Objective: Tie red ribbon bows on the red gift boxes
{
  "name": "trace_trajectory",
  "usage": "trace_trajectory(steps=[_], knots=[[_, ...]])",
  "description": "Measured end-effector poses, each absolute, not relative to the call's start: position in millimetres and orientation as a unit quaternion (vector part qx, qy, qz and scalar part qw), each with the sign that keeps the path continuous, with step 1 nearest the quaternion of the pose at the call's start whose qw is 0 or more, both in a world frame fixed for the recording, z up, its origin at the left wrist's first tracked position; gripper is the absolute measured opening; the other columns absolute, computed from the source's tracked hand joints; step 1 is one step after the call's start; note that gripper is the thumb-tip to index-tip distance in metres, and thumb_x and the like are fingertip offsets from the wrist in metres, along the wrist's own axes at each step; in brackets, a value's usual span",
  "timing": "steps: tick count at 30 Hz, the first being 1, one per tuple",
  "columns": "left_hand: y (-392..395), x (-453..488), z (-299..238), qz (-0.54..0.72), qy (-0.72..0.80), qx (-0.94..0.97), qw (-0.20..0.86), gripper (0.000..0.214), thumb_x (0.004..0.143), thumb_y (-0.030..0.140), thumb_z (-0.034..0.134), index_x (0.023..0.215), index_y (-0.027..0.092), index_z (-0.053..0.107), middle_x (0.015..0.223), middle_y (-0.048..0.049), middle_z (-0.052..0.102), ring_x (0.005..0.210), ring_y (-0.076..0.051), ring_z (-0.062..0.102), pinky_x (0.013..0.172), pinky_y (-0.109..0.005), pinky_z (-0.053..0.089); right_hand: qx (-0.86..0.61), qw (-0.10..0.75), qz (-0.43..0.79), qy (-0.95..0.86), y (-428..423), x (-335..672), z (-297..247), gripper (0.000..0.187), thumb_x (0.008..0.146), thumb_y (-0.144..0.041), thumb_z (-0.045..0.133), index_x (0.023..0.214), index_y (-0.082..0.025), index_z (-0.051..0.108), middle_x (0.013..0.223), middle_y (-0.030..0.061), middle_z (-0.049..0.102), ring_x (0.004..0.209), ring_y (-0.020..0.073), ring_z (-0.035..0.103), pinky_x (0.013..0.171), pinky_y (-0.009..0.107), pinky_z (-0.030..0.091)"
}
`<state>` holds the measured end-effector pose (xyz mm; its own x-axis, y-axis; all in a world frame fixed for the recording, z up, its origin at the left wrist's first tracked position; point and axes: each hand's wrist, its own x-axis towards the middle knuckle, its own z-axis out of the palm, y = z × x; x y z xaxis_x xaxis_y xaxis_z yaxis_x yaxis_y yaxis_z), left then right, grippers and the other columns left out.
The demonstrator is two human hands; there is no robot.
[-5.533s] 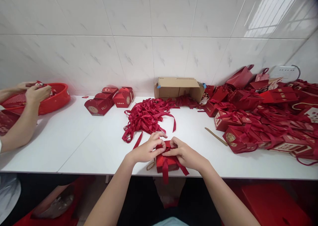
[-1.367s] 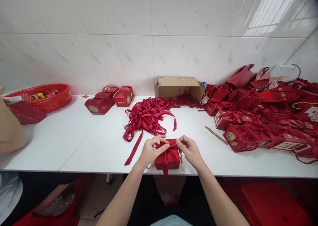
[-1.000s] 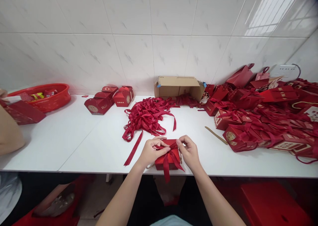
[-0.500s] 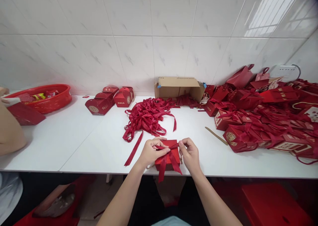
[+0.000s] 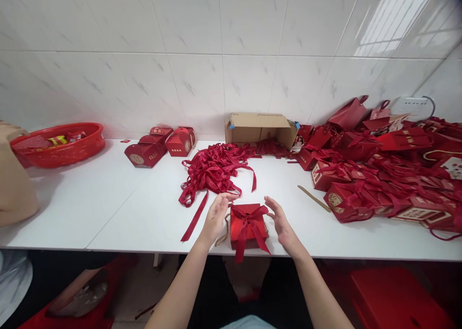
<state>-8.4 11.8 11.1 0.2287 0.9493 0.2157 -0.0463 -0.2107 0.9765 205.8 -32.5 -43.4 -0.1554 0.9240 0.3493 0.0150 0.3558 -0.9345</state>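
A small red gift box (image 5: 236,223) sits at the table's front edge, with a dark red ribbon bow (image 5: 249,218) tied on its top and two tails hanging over the front. Gold-brown cord (image 5: 223,235) shows at its left side. My left hand (image 5: 216,218) is open just left of the box, fingers stretched out. On the other side my right hand (image 5: 281,223) is open too, its fingers apart near the right end of the bow. Neither hand holds anything. Just beyond lies a heap of loose red ribbons (image 5: 216,167).
An open cardboard carton (image 5: 258,120) holding ribbons stands against the wall. Many red gift boxes (image 5: 346,201) are piled at the right, beside a thin gold strip (image 5: 313,197). Several red boxes (image 5: 149,151) and a red basket (image 5: 72,153) are at the left, near another person's arm (image 5: 14,184).
Both hands have let go of the ribbon and spread apart to the sides of the box. The bow loops now lie open on top. The other person's arm has shifted at the left.
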Motion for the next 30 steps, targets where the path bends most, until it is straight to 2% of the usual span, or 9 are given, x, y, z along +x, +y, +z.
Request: trace_trajectory(steps=[3,6,8,11,13,17,20,24,30], knots=[[10.7,-13.8,2.6,0.505,0.386,0.573,0.518,0.041,0.093,0.046,0.031,0.098,0.016,0.058,0.108,-0.0111,0.062,0.108,-0.022,0.056,0.095,-0.039,0.042,-0.358,0.453,0.437,-0.690,-40.8,208.3,-43.1,0.127,0.050,-0.065,0.075,0.146,-0.036,-0.003,0.155,0.0047,-0.002,0.142,0.0312,0.004,0.113,0.050,0.013],[10.8,-20.3,-11.6,0.500,0.439,0.591,0.455,0.037,0.093,0.044,0.032,0.097,0.018,0.058,0.109,-0.0106,0.061,0.108,-0.023,0.056,0.094,-0.039,0.043,-0.402,0.412,0.454,-0.680,-45.8,200.2,-38.4,0.119,0.065,-0.042,0.077,0.144,-0.036,-0.012,0.154,0.0082,0.012,0.141,0.0282,0.015,0.111,0.052,0.017],[11.9,-26.1,-23.5,0.498,0.494,0.636,0.321,0.029,0.089,0.042,0.042,0.097,0.019,0.057,0.116,-0.0109,0.058,0.115,-0.024,0.051,0.098,-0.042,0.040,-0.423,0.428,0.451,-0.659,-44.4,197.1,-36.8,0.113,0.068,-0.035,0.075,0.145,-0.036,-0.007,0.149,0.0097,0.025,0.136,0.0274,0.028,0.108,0.051,0.027],[13.9,-36.1,-43.0,0.433,0.578,0.686,0.093,0.024,0.083,0.035,0.052,0.099,0.019,0.059,0.130,-0.0135,0.049,0.127,-0.031,0.038,0.102,-0.049,0.033,-0.456,0.478,0.387,-0.643,-33.9,209.8,-31.8,0.109,0.062,-0.032,0.079,0.146,-0.034,0.009,0.145,0.0098,0.032,0.130,0.0278,0.037,0.105,0.048,0.035],[14.4,-41.6,-54.6,0.350,0.625,0.697,0.029,0.028,0.083,0.032,0.051,0.104,0.017,0.060,0.134,-0.0156,0.046,0.128,-0.035,0.034,0.100,-0.053,0.033,-0.494,0.515,0.323,-0.622,-21.6,232.9,-20.5,0.103,0.061,-0.034,0.079,0.144,-0.032,0.018,0.141,0.0104,0.037,0.124,0.0273,0.043,0.102,0.047,0.038],[13.7,-45.0,-67.4,0.224,0.657,0.720,0.012,0.037,0.085,0.032,0.045,0.117,0.017,0.057,0.136,-0.0157,0.046,0.127,-0.035,0.036,0.099,-0.054,0.032,-0.589,0.579,0.114,-0.551,12.8,304.5,26.2,0.086,0.060,-0.043,0.077,0.134,-0.022,0.038,0.128,0.0125,0.046,0.116,0.0291,0.048,0.096,0.048,0.042],[13.6,-43.0,-67.4,0.201,0.662,0.722,0.004,0.038,0.086,0.032,0.043,0.119,0.018,0.056,0.137,-0.0149,0.046,0.129,-0.034,0.034,0.101,-0.052,0.031,-0.677,0.570,-0.081,-0.457,43.9,359.0,66.9,0.086,0.057,-0.051,0.077,0.129,-0.016,0.044,0.125,0.0154,0.047,0.119,0.0312,0.042,0.102,0.048,0.031],[13.1,-41.6,-63.8,0.201,0.655,0.729,-0.009,0.038,0.086,0.031,0.043,0.119,0.017,0.057,0.135,-0.0163,0.048,0.127,-0.034,0.037,0.100,-0.051,0.032,-0.743,0.532,-0.102,-0.393,84.8,402.5,100.7,0.086,0.061,-0.055,0.072,0.128,-0.009,0.043,0.119,0.0225,0.048,0.111,0.0293,0.045,0.097,0.041,0.033],[11.9,-43.6,-65.0,0.221,0.647,0.729,-0.015,0.036,0.085,0.029,0.047,0.118,0.019,0.058,0.134,-0.0161,0.048,0.126,-0.033,0.038,0.098,-0.051,0.033,-0.759,0.536,-0.083,-0.360,128.5,412.8,95.0,0.087,0.062,-0.046,0.074,0.130,-0.008,0.036,0.123,0.0232,0.043,0.113,0.0307,0.043,0.095,0.042,0.034]])
